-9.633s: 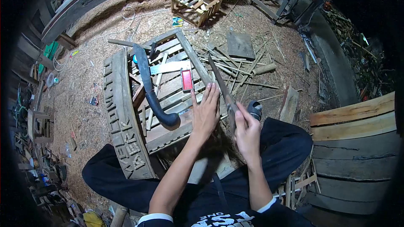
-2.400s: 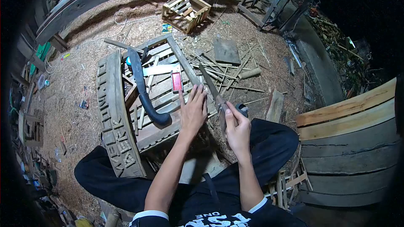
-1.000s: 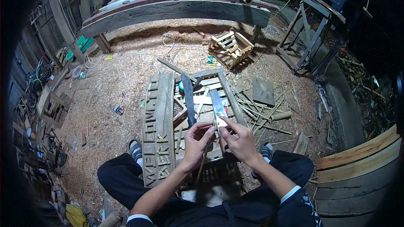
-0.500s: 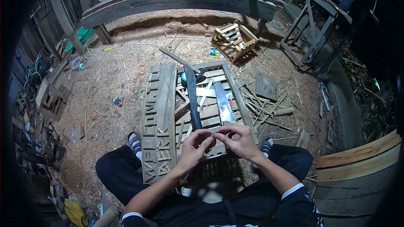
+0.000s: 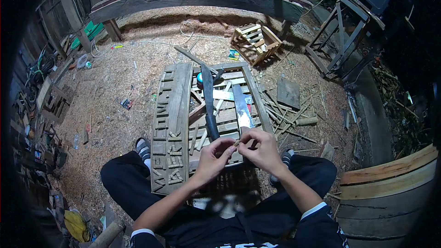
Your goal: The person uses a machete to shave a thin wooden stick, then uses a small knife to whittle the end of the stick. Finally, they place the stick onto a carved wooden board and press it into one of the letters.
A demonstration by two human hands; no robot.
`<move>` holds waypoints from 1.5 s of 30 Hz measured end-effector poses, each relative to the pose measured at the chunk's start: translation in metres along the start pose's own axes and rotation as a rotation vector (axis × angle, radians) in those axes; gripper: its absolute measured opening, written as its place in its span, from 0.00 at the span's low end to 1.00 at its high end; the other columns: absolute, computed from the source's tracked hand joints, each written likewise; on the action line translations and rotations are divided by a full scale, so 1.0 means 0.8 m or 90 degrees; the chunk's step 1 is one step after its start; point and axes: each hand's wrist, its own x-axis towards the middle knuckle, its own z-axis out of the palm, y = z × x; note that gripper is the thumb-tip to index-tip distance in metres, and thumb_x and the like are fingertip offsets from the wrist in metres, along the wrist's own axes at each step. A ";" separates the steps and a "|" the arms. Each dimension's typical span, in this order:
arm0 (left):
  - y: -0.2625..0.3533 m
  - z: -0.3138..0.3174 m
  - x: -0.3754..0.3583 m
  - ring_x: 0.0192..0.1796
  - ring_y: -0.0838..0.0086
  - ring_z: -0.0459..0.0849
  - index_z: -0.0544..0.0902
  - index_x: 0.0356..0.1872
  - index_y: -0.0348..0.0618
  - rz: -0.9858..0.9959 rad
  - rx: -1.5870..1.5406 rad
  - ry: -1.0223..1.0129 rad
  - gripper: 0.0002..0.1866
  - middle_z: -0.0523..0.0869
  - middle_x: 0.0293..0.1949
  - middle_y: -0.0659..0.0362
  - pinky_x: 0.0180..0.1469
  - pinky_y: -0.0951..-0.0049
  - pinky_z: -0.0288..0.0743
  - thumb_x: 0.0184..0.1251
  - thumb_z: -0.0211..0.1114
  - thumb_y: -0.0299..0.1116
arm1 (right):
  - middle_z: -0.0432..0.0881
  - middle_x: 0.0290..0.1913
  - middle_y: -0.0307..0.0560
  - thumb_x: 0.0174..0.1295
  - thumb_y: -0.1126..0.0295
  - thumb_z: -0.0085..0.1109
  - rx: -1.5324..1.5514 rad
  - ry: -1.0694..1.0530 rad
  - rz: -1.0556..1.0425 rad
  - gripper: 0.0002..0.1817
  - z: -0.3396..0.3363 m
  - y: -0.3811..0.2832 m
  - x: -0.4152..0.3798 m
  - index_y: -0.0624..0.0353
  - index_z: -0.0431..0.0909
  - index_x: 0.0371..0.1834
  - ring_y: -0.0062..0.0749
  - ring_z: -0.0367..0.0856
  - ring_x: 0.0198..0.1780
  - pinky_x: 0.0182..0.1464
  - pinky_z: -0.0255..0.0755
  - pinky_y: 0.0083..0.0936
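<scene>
Above the near end of a slatted wooden frame [image 5: 248,70], my left hand [image 5: 215,155] and my right hand [image 5: 261,150] meet fingertip to fingertip. Both pinch a small wooden piece [image 5: 237,143], mostly hidden by the fingers. Just beyond my left hand lies a long dark blade with a black handle [image 5: 211,126]. A wide metal saw-like blade [image 5: 242,105] points away from my right hand, beside a flat metal strip [image 5: 223,95]. Left of my hands, a plank [image 5: 183,80] carries several small wooden sticks [image 5: 175,160] laid out in little shapes.
Thin sticks [image 5: 287,119] and a square board [image 5: 288,93] lie on the shavings at right. Farther off are a small slatted crate [image 5: 257,43], a long bench [image 5: 193,1] and a wooden stand [image 5: 342,32]. Planks [image 5: 386,179] rest at the near right.
My right hand has turned slightly, its fingers more curled around the small piece. Both hands stay together in nearly the same spot, and the view has shifted a little.
</scene>
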 end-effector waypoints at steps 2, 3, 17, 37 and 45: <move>-0.003 0.007 -0.001 0.46 0.84 0.85 0.85 0.56 0.34 0.033 0.007 0.052 0.12 0.91 0.44 0.61 0.48 0.78 0.80 0.78 0.67 0.29 | 0.85 0.35 0.46 0.58 0.71 0.72 -0.011 0.046 -0.028 0.08 0.012 0.006 -0.005 0.63 0.84 0.33 0.33 0.86 0.35 0.36 0.78 0.29; -0.003 0.009 -0.001 0.46 0.84 0.85 0.85 0.56 0.34 0.034 0.007 0.051 0.12 0.91 0.44 0.61 0.48 0.78 0.80 0.78 0.67 0.29 | 0.83 0.33 0.47 0.57 0.69 0.72 -0.021 0.088 -0.056 0.09 0.019 0.010 -0.006 0.61 0.82 0.32 0.39 0.86 0.33 0.36 0.77 0.34; -0.035 0.005 0.005 0.42 0.82 0.85 0.84 0.58 0.36 0.024 -0.029 0.067 0.14 0.89 0.42 0.62 0.46 0.78 0.79 0.81 0.65 0.34 | 0.83 0.33 0.44 0.65 0.63 0.70 -0.255 -0.006 -0.207 0.11 -0.015 0.025 0.011 0.57 0.82 0.32 0.44 0.86 0.32 0.35 0.77 0.38; -0.025 0.006 0.007 0.43 0.83 0.83 0.81 0.58 0.31 0.036 -0.049 0.014 0.15 0.87 0.42 0.61 0.44 0.79 0.78 0.82 0.63 0.34 | 0.84 0.30 0.48 0.65 0.63 0.69 -0.077 -0.039 -0.077 0.10 0.007 0.023 0.000 0.59 0.84 0.37 0.44 0.88 0.30 0.33 0.78 0.36; -0.031 0.004 0.009 0.46 0.83 0.83 0.82 0.57 0.31 -0.049 0.003 0.024 0.14 0.88 0.44 0.60 0.47 0.78 0.79 0.82 0.62 0.33 | 0.79 0.23 0.43 0.58 0.63 0.75 -0.223 0.035 -0.254 0.13 0.024 0.025 0.001 0.57 0.80 0.28 0.41 0.83 0.25 0.29 0.75 0.35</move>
